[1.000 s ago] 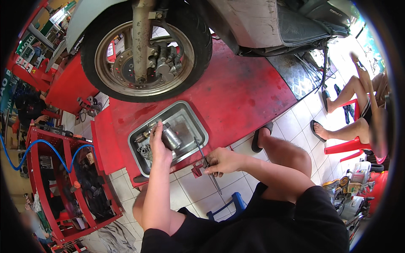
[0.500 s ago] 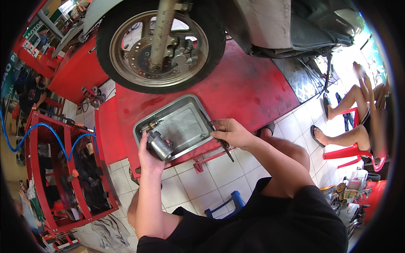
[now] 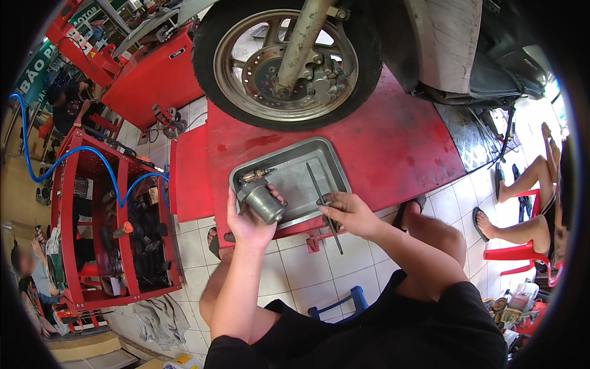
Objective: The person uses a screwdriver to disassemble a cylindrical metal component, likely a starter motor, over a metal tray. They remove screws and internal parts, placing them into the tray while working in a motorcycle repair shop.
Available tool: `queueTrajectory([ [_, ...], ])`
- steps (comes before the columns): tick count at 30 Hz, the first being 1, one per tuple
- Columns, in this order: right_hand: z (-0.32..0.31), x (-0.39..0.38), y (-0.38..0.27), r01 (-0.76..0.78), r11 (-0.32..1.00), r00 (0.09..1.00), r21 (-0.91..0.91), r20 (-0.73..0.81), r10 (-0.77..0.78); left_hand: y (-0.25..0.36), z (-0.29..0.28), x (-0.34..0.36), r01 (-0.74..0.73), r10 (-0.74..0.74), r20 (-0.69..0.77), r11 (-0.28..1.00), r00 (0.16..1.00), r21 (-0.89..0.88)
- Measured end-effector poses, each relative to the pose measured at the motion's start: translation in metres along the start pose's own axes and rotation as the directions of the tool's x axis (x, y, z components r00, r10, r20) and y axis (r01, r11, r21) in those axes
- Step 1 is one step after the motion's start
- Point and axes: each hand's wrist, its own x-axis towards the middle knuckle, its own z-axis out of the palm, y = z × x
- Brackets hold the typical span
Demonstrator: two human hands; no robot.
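My left hand (image 3: 249, 222) cups a grey metal starter motor (image 3: 264, 205), a short cylinder tilted with its small nub toward me. Its fingers wrap underneath, over the near left part of a shallow metal tray (image 3: 335, 161). Between the thumb and fingers of my right hand (image 3: 349, 212) is a thin dark rod (image 3: 315, 182). The rod slants across the tray's right part, its lower end sticking out past the near rim. In the tray's far left corner lies a small metal part (image 3: 258, 174) with a brass tint, partly behind the motor.
The tray rests on a red lift platform (image 3: 393, 144), below a motorcycle's front wheel (image 3: 286, 67). A red tool cart (image 3: 117, 215) with a blue hose (image 3: 92, 149) stands left. A blue stool (image 3: 339, 304) is near me; another person's legs (image 3: 516, 230) are at right.
The view has shifted, so the scene sits farther right. My right hand has brought the rod off the tray's right rim, inward over the tray. The motor stays in my left hand.
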Motion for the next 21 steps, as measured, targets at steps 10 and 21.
queueTrajectory([
  [10, -0.004, -0.011, -0.007, -0.037, 0.998, 0.999, -0.049, -0.001, 0.037, -0.018, -0.016, 0.008, 0.009, -0.03, 0.135, 0.988, 0.99, 0.157],
  [21, -0.014, -0.016, -0.014, -0.017, 0.999, 0.999, 0.035, -0.042, 0.019, -0.05, -0.014, 0.01, 0.23, -0.301, 0.274, 0.937, 0.914, 0.263],
])
